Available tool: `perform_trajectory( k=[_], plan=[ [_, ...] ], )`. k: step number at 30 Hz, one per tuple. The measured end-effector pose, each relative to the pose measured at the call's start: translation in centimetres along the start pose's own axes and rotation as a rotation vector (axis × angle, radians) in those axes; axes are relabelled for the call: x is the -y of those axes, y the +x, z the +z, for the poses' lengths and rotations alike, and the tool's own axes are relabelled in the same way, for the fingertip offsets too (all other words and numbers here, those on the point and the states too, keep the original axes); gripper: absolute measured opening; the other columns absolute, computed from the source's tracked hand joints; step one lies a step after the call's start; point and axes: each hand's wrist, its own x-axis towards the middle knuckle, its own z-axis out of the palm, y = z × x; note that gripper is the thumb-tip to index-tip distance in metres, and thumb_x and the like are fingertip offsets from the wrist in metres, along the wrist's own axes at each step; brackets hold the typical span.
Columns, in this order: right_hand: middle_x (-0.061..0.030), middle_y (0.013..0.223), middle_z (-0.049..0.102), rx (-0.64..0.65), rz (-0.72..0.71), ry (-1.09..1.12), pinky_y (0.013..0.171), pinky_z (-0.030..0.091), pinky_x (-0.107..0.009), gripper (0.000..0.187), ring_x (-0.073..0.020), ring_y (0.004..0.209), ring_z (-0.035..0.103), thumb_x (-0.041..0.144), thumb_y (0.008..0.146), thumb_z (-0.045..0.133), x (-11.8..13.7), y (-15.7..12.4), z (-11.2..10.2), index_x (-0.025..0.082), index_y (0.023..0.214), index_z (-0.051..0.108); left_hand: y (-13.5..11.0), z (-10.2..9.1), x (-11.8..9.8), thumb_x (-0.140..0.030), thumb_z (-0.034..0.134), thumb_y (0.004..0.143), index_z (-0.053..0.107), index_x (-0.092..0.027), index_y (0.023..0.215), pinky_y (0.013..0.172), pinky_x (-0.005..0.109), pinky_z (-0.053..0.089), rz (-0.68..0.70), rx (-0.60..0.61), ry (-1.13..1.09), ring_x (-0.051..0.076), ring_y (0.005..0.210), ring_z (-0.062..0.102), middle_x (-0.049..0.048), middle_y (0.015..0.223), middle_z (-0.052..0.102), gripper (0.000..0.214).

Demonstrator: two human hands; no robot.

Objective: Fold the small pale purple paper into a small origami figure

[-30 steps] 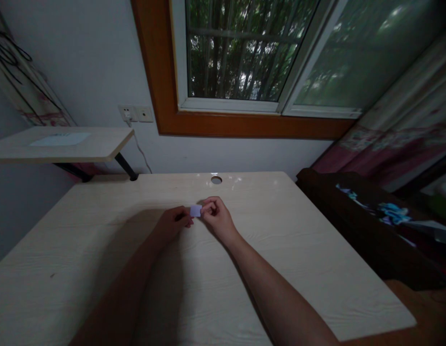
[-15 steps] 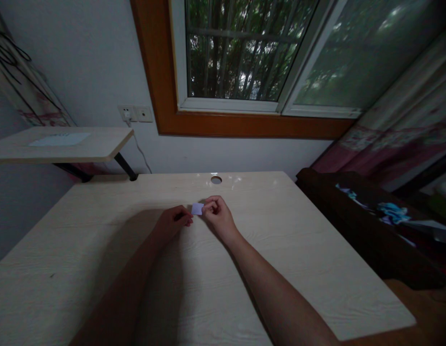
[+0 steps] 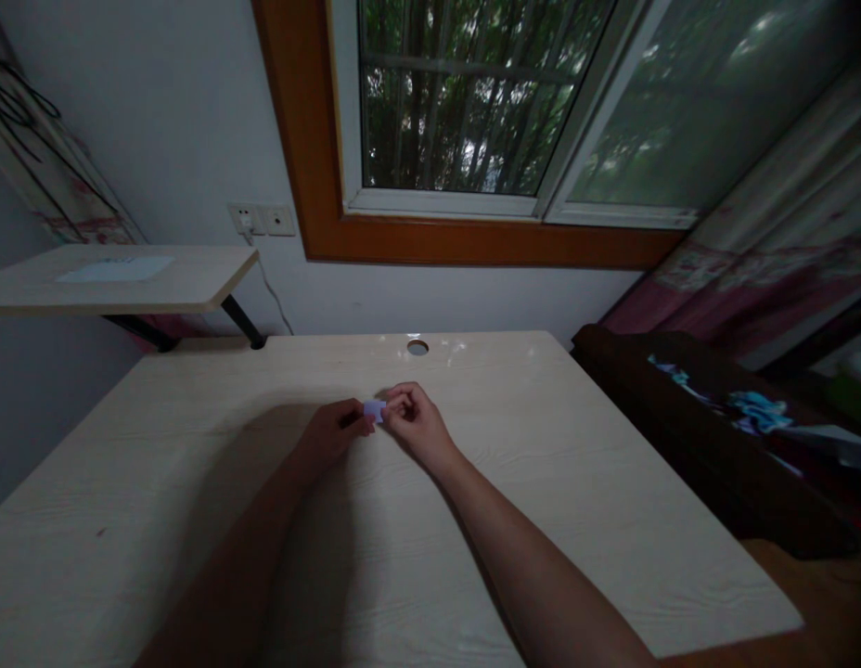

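Two hands meet over the light wooden desk [image 3: 576, 520], near its round cable hole [image 3: 417, 347]. Left hand [image 3: 333, 434] and right hand [image 3: 417, 422] each pinch one side of a small pale paper piece [image 3: 373, 410]. It is held between their fingertips, just in front of the hole.

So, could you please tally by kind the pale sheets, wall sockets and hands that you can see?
small pale paper piece: 1
pale sheet on side shelf: 1
wall socket plates: 2
hands, left hand and right hand, both pinching the piece: 2
Total: 6
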Motion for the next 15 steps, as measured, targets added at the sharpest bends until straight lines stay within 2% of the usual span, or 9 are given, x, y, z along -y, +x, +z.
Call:
perform_trajectory(
  k=[4,15],
  plan=[
    [0.0015,0.079,0.062,0.045,0.005,-0.015,0.061,0.042,-0.025,0.031,-0.0124,0.065,0.054,0.03,0.079,0.07,0.38,-0.12,0.01,0.023,0.105,0.056,-0.12,-0.03,-0.14,-0.044,0.061,0.082,0.066,-0.017,0.073,0.067,0.025,0.044,-0.005,0.025,0.015,0.017,0.069,0.062,0.002,0.072,0.071,0.029],
    [0.0028,0.072,0.062,-0.019,0.026,0.0,0.063,0.043,-0.026,0.022,-0.0135,0.064,0.056,0.031,0.08,0.068,1.04,-0.16,0.19,0.023,0.098,0.057,-0.37,-0.14,-0.87,-0.038,0.061,0.081,0.064,-0.017,0.068,0.066,0.026,0.045,-0.042,0.029,-0.085,0.016,0.064,0.062,0.0023,0.068,0.07,0.025]
  ],
)
